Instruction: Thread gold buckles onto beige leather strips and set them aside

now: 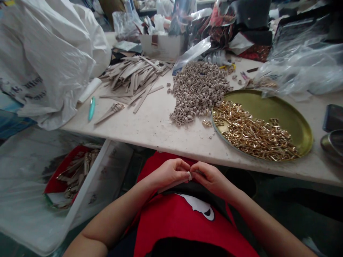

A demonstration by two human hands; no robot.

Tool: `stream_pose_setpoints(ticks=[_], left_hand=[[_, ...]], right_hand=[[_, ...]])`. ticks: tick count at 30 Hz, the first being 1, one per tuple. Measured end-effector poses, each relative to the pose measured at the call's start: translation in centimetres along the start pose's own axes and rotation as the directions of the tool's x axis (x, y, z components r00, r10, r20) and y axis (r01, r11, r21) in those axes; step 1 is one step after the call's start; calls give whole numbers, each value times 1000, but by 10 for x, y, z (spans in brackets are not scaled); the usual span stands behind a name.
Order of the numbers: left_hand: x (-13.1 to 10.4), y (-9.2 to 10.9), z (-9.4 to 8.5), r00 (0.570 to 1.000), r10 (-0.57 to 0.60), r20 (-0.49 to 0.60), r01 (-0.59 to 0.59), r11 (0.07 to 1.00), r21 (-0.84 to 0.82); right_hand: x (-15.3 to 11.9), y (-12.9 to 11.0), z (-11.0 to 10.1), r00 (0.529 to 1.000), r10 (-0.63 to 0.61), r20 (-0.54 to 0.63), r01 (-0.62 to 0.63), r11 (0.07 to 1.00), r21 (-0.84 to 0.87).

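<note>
My left hand is closed in a pinch on a narrow beige strap, whose tail runs down to the left under the palm. At the strap's end a small pale loop shows between both sets of fingertips. My right hand pinches this loop from the other side; its fingers hide part of it. Both hands are held over my lap, in front of the table edge. Nearest on the table are a heap of small beige loops and many gold buckles piled in a round tray.
Loose beige strips lie piled at the back left, near a teal cutter and a bundled strip. A white sack stands left. Below it, an open plastic-lined bin holds more straps. Plastic bags lie at right.
</note>
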State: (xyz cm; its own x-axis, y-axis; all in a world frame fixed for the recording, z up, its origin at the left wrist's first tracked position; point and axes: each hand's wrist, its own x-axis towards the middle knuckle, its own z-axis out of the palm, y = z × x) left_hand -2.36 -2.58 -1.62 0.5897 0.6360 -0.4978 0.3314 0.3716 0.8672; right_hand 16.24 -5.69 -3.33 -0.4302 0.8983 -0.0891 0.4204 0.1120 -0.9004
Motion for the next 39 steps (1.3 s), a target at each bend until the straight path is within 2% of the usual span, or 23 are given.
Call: stream_pose_setpoints(ticks=[3,6,10,13,18,24,27,29,31,32,34,37,39], left_hand=[[4,3,0,1000,-5,-12,5,1000,-10],[8,4,-4,999,-24,-47,24,1000,-1],[8,3,-8,998,-53,27,47,979,198],[5,6,-7,1000,-24,18,18,961,277],[-4,13,-7,997,5,71,-27,950,311],[-10,14,-8,997,71,5,-67,930,363],[-8,16,-18,986,167,-20,-139,875,463],[-5,18,-36,967,239,-84,-139,777,613],[-2,18,-68,924,291,-249,4,643,766],[-2,17,-89,866,324,-382,143,571,809],[-5,16,-139,755,356,-550,321,531,784],[-11,15,-212,590,368,-718,523,504,688],[-7,17,-245,488,397,-777,602,492,629]], right_hand=[[4,3,1,999,43,-20,-42,998,48],[7,5,5,984,107,-142,-89,988,125],[8,5,12,965,100,-241,-79,992,96],[6,5,15,974,50,-221,-39,998,53],[5,9,12,982,14,-191,-19,1000,-25],[15,2,18,983,-80,-162,71,996,-59],[31,-3,23,978,-78,-193,67,996,-61],[48,-4,21,980,-59,-190,46,996,-70],[65,0,15,977,-41,-210,17,993,-114],[73,4,11,970,-38,-240,3,989,-146],[83,17,3,949,-50,-311,-21,975,-221],[87,38,-3,929,-107,-354,-5,953,-302],[86,48,-1,913,-153,-378,14,938,-346]])
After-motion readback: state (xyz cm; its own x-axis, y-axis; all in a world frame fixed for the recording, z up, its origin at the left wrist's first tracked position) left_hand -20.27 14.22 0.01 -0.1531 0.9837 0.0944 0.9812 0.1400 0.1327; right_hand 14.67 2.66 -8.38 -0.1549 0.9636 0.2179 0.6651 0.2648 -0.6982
